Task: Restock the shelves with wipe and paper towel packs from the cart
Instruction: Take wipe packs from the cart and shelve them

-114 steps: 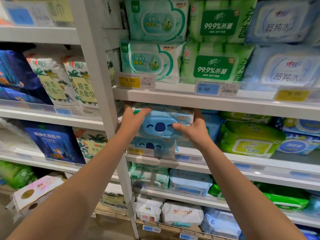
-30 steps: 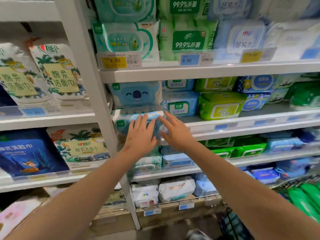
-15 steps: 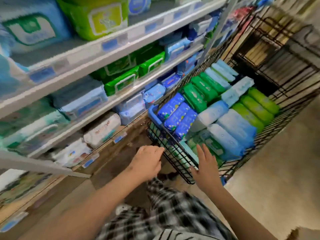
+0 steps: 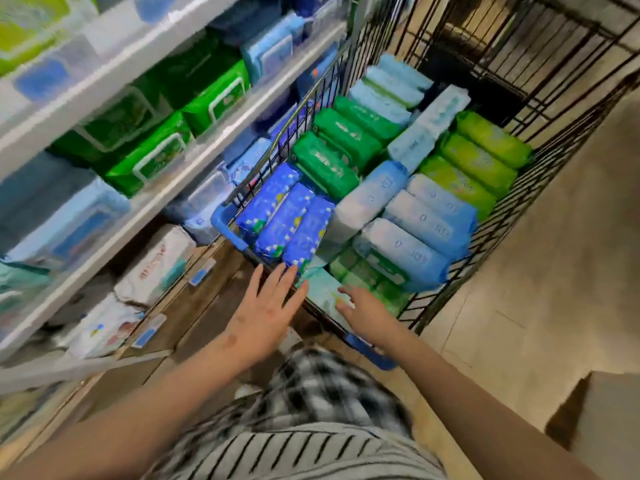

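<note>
Both hands hold nothing: left hand (image 4: 266, 315) extends flat, fingers straight, at the near rim of the cart (image 4: 225, 226); right hand (image 4: 365, 311) reaches, fingers relaxed, over a pale teal pack (image 4: 320, 289).

3 dk-blue packs (image 4: 287, 220), 3 dk-green packs (image 4: 325, 168), 3 lime packs (image 4: 478, 161); lt-blue packs (image 4: 426, 223): can't count.
</note>
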